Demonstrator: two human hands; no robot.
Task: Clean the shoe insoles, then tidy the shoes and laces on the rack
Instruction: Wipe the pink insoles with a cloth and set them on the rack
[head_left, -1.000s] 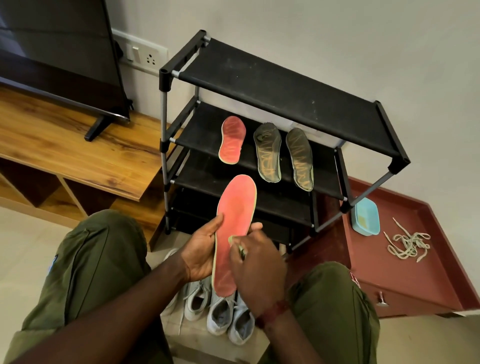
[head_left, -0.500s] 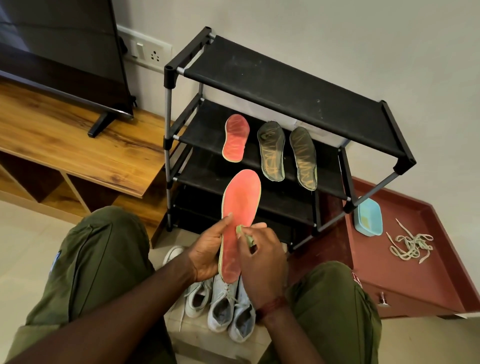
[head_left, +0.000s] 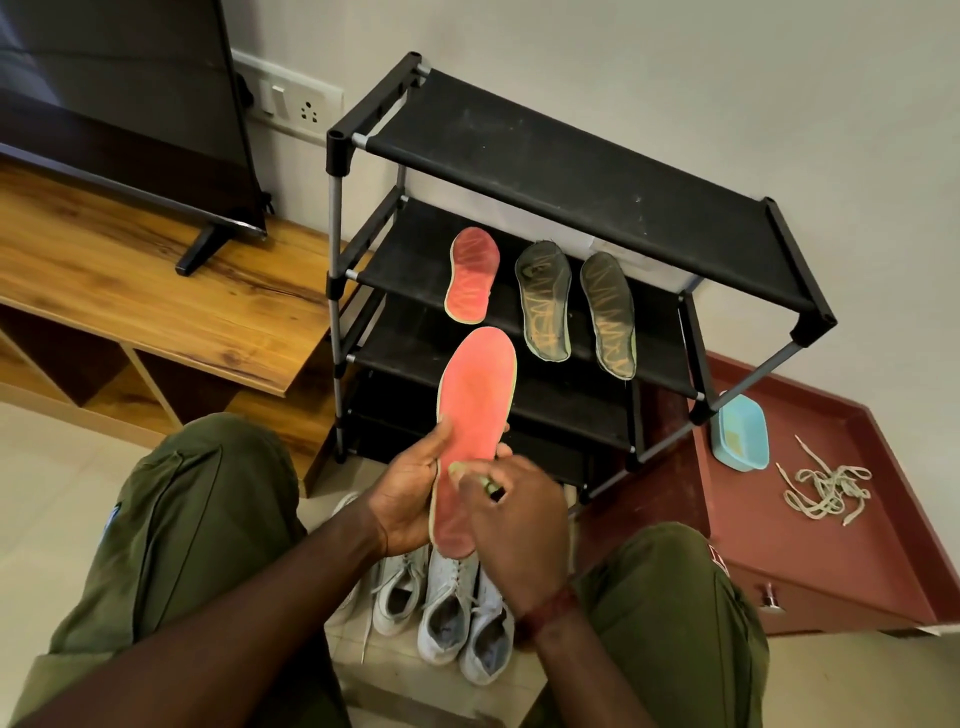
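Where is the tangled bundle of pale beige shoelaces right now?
In the head view, far right: the pale beige shoelaces lie loose on the dark red cabinet top, just right of the small light-blue plastic tub, beside the black shoe rack.

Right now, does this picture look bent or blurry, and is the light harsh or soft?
Head view: the wide lens splays the black metal-framed shoe rack outward; the right hand, pinching a small pale-green pad on the long red foam insole, looks slightly soft; light is even, shadows faint.
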